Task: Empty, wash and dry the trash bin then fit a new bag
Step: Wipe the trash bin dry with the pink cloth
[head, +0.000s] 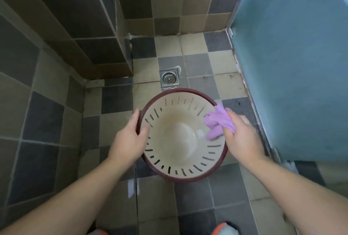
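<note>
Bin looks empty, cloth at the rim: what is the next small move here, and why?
Probably sweep the purple cloth in the right hand down the bin's inner wall toward the base, since it sits only near the rim while the left hand steadies the opposite edge.

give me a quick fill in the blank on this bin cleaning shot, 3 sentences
1. The right hand presses a crumpled ____ cloth against the bin's inner wall.
2. The left hand grips the cream slotted plastic bin by its dark ____ rim.
3. Beyond the bin, a square metal ____ sits in the tiled floor.

Missing words: purple; red; drain
</note>
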